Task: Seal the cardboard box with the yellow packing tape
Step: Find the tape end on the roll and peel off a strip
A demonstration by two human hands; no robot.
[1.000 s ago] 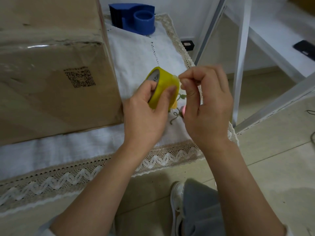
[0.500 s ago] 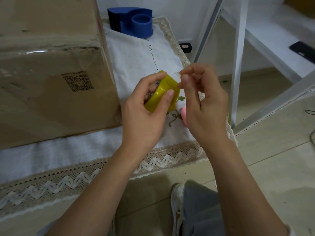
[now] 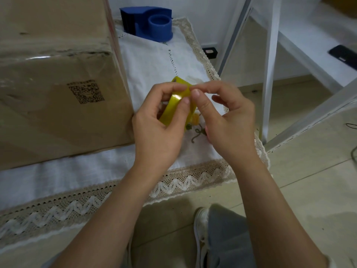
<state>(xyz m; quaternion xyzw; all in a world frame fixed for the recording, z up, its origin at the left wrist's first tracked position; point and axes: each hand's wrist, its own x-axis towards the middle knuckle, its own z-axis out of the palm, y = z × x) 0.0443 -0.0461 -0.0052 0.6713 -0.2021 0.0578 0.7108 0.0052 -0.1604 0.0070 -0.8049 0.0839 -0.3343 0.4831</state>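
Note:
A yellow packing tape roll [image 3: 174,105] is held above the cloth by my left hand [image 3: 160,128], thumb on its outer face and fingers through the core. My right hand [image 3: 226,120] pinches at the roll's upper edge with thumb and forefinger, where the tape end lies. The large cardboard box [image 3: 56,89] stands on the left, a printed square code on its near side and old clear tape along its top edge.
A white cloth with lace trim [image 3: 154,60] covers the table. A blue tape dispenser [image 3: 150,24] sits at the back. White metal frame legs [image 3: 270,64] stand to the right. A black phone [image 3: 343,56] lies on a white shelf. My shoe [image 3: 201,235] is below.
The roll has been turned in my left hand, so its edge faces me more. My right fingers stay pinched at the roll's top edge. Both hands shifted slightly.

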